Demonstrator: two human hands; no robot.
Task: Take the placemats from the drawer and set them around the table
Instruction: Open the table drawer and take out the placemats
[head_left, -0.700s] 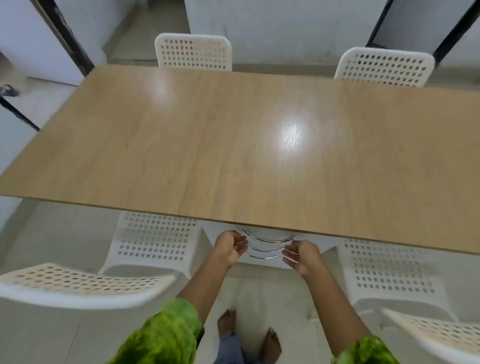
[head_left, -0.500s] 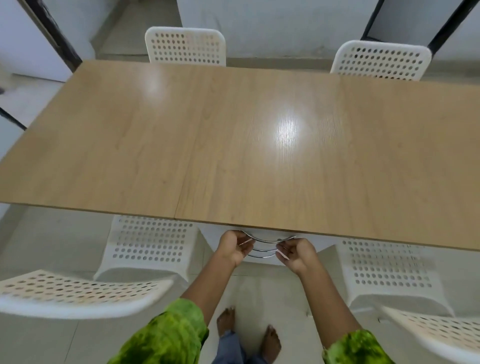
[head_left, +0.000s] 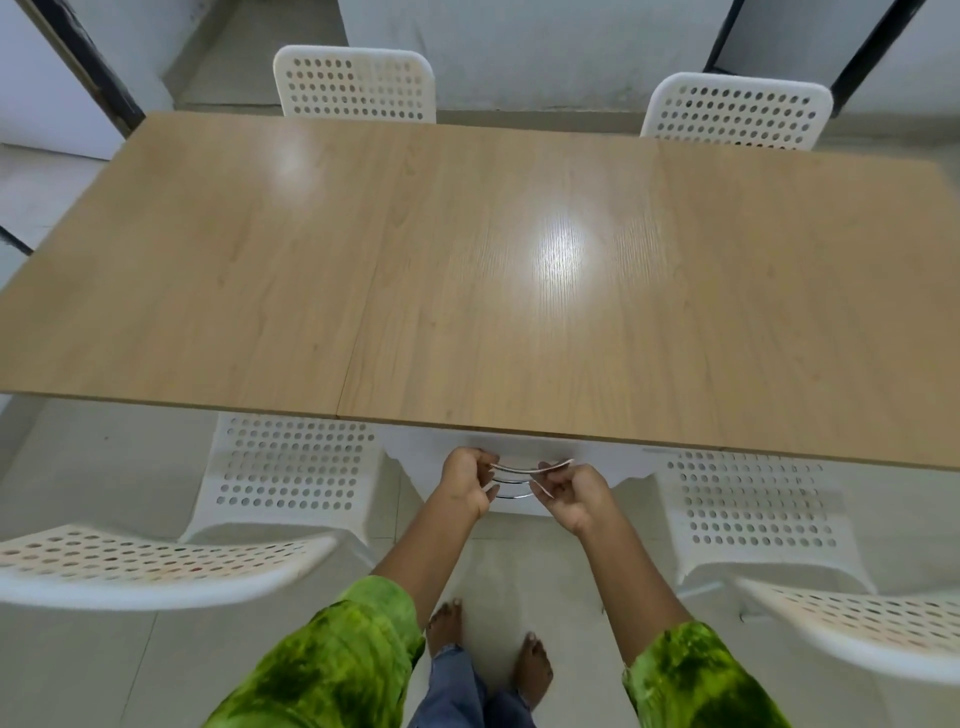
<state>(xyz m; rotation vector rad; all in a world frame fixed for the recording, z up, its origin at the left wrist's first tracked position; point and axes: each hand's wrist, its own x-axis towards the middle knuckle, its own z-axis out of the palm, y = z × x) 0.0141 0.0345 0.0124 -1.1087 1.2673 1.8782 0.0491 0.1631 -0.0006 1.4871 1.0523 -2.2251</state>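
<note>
"Two hands are at the drawer. Where do we find it?"

"We see the white drawer (head_left: 615, 465) tucked under the near edge of the wooden desk (head_left: 467, 270), about at its middle. Only its front shows, and what lies inside is hidden from us."

"And the hands?"

"Our left hand (head_left: 465, 480) has its fingers curled round the left end of the chrome drawer handles (head_left: 514, 470). Our right hand (head_left: 574, 493) is clenched on them just to the right, with its fingertips hooked over the topmost bar."

"How many bars do we count?"

"Three curved ones, stacked one below the other. We cannot tell which bar the left hand grips."

"Do the hands touch?"

"No. They sit close together, with a short stretch of chrome between them."

"What stands around the desk?"

"Four white perforated chairs. The far-left chair (head_left: 356, 85) and the far-right chair (head_left: 735, 111) show their backs above the far edge. The near-left chair (head_left: 291, 467) and the near-right chair (head_left: 748, 499) have their seats partly under the near edge, one on each side of the drawer."

"And below us?"

"Green sleeves (head_left: 337, 660) on both forearms, and bare feet (head_left: 441, 626) on the pale tiled floor (head_left: 104, 665) between the two near chairs. Two bright patches of light shine on the desk top."
</note>
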